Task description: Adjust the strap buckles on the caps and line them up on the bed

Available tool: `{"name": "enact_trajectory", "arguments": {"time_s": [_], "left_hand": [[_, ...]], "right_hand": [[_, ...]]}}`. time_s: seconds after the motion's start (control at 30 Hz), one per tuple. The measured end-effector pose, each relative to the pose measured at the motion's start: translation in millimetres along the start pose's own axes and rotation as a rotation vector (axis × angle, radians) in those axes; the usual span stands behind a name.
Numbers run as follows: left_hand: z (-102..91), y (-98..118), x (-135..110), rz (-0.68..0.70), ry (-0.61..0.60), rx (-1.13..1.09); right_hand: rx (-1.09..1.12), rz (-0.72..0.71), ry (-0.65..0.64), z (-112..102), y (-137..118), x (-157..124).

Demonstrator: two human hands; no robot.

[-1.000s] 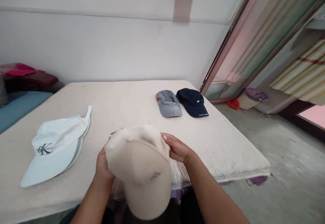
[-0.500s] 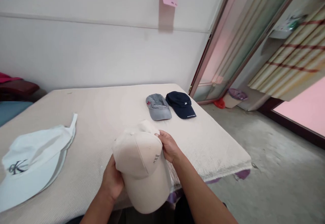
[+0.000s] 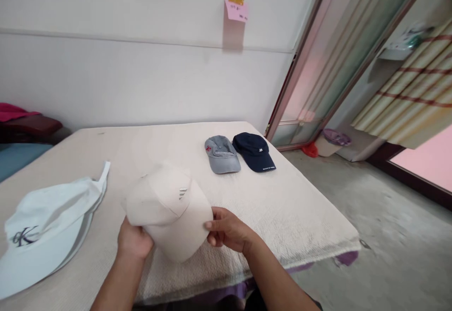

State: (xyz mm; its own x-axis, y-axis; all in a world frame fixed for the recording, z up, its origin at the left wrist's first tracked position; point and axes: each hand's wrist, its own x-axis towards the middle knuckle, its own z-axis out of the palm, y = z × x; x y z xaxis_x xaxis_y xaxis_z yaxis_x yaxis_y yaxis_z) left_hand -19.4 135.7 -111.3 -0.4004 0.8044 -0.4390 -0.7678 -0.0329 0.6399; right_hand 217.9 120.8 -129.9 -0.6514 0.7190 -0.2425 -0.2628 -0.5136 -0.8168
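Note:
Both my hands hold a beige baseball cap (image 3: 165, 207) just above the near part of the table (image 3: 289, 212). My left hand (image 3: 132, 241) grips its left underside, fingers curled out of sight beneath it. On the right, my right hand (image 3: 226, 230) pinches the edge of the brim. The cap's crown points away from me, with a small dark logo on top. A white cap (image 3: 45, 228) with a dark logo lies on the table to the left, apart from my hands.
A grey cap (image 3: 221, 154) and a navy cap (image 3: 254, 151) lie side by side at the table's far right. A pink note (image 3: 236, 9) is stuck to the wall. A sliding glass door (image 3: 328, 66) stands at the right, with concrete floor (image 3: 395, 235) beside the table.
The beige cap has been turned and shifted left and away from me, over the table. My right hand went from the cap's crown to the brim edge. The camera view rose slightly.

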Motion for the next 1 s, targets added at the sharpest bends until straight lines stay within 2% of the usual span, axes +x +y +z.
{"name": "enact_trajectory", "arguments": {"time_s": [0.17, 0.3, 0.4, 0.6, 0.77, 0.87, 1.0], "left_hand": [[-6.4, -2.1, 7.6, -0.072, -0.115, -0.102], [-16.9, -6.6, 15.4, -0.186, -0.072, 0.034], [-19.1, -8.9, 17.1, -0.206, -0.105, 0.092], [-15.3, -13.5, 16.9, -0.278, -0.121, 0.108], [-18.5, -18.1, 19.3, -0.320, -0.106, 0.113], [-20.0, -18.2, 19.5, -0.328, -0.082, 0.119], [-20.8, -15.3, 19.2, -0.285, -0.059, 0.122]], "right_hand": [[0.170, -0.216, 0.157, -9.9, 8.0, 30.6], [0.232, -0.337, 0.262, -20.1, 5.7, 61.5], [0.263, -0.400, 0.363, -31.5, -3.6, 85.7], [0.309, -0.446, 0.530, -67.1, -23.7, 147.5], [0.295, -0.365, 0.677, -89.4, -33.0, 193.1], [0.261, -0.323, 0.731, -92.7, -34.4, 203.4], [0.198, -0.350, 0.766, -88.7, -27.6, 201.4]]}}
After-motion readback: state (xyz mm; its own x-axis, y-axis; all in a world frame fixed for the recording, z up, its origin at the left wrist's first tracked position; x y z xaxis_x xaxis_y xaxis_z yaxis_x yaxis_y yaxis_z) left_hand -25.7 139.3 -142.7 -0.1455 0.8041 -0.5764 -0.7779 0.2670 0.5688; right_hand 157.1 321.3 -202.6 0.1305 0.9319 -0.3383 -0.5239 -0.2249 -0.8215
